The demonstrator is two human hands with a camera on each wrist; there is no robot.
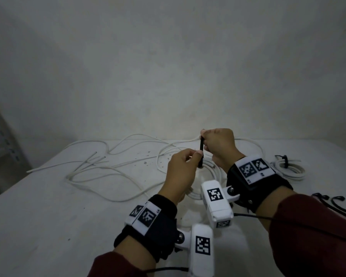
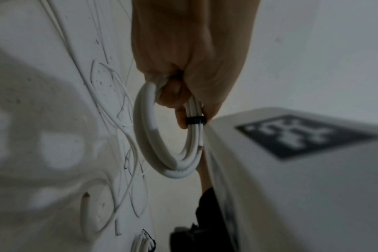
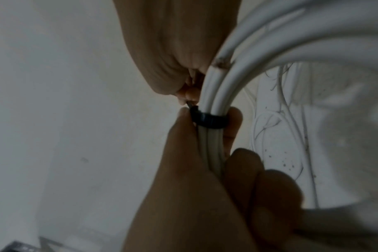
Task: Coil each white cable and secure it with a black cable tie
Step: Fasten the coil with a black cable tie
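Note:
A coil of white cable (image 2: 149, 136) hangs from my left hand (image 1: 194, 155), which pinches the bundle right at the black cable tie (image 3: 209, 120) wrapped around it. In the head view the coil (image 1: 209, 166) is mostly hidden behind both hands. The tie's tail (image 1: 201, 150) rises straight up from the bundle to my right hand (image 1: 205, 139), and that hand's curled fingers pinch the upper end. In the right wrist view the right hand (image 3: 190, 95) grips the tail just above the tie, while the left thumb (image 3: 183, 129) presses beside it.
Several loose white cables (image 1: 108, 166) sprawl over the left and far side of the white table (image 1: 48, 216). A tied coil (image 1: 288, 168) lies at the right, with spare black ties (image 1: 332, 204) near the right edge. A wall stands close behind.

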